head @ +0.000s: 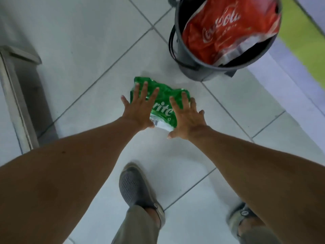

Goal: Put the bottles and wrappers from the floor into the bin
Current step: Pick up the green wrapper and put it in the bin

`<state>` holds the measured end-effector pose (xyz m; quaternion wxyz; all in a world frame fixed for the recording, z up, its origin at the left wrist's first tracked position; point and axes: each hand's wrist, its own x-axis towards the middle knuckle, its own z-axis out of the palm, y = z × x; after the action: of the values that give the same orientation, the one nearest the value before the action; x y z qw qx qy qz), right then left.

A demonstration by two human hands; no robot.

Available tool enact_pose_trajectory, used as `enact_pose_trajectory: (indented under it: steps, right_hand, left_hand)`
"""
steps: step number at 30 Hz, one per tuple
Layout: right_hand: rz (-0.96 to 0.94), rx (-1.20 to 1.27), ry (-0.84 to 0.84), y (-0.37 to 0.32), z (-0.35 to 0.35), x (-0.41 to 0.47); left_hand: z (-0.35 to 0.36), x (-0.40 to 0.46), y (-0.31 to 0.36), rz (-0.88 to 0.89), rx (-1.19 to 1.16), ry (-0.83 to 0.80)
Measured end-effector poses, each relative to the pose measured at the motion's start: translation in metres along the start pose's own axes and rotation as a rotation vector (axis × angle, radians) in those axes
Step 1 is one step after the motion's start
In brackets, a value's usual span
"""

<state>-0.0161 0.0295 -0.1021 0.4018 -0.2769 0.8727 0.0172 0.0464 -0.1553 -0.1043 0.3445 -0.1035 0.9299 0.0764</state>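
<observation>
A crumpled green Sprite wrapper lies on the white tiled floor in the middle of the view. My left hand is spread out over its left side and my right hand is spread out over its right side, fingers apart on both; neither hand has closed around it. Whether the palms touch the plastic I cannot tell. Up and to the right stands the dark grey bin, upright, with a red Coca-Cola wrapper stuffed into its mouth.
A grey metal frame or cabinet base runs along the left. My two grey shoes stand on the tiles at the bottom. A green strip borders the floor at the far right, behind the bin.
</observation>
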Motion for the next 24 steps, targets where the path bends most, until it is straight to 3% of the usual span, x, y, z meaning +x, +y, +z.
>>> enact_pose_trajectory:
  steps: [2, 6, 11, 19, 24]
  right_hand:
    - [0.027, 0.010, 0.003, 0.001, 0.025, 0.015]
    - [-0.072, 0.075, 0.244, 0.007, 0.056, 0.012]
    - [-0.134, 0.229, 0.274, 0.012, 0.054, -0.029]
    - [-0.183, 0.329, 0.428, 0.013, -0.060, -0.116]
    - [-0.190, 0.479, 0.649, 0.049, -0.150, -0.146]
  left_hand:
    - [0.020, 0.009, -0.003, -0.013, -0.071, -0.012]
    - [0.051, -0.001, 0.002, -0.058, -0.121, 0.123]
    - [0.056, -0.045, 0.022, -0.089, -0.197, 0.147]
    - [-0.051, -0.120, 0.055, -0.170, -0.374, 0.262]
    - [-0.151, -0.116, 0.087, -0.059, -0.430, 0.410]
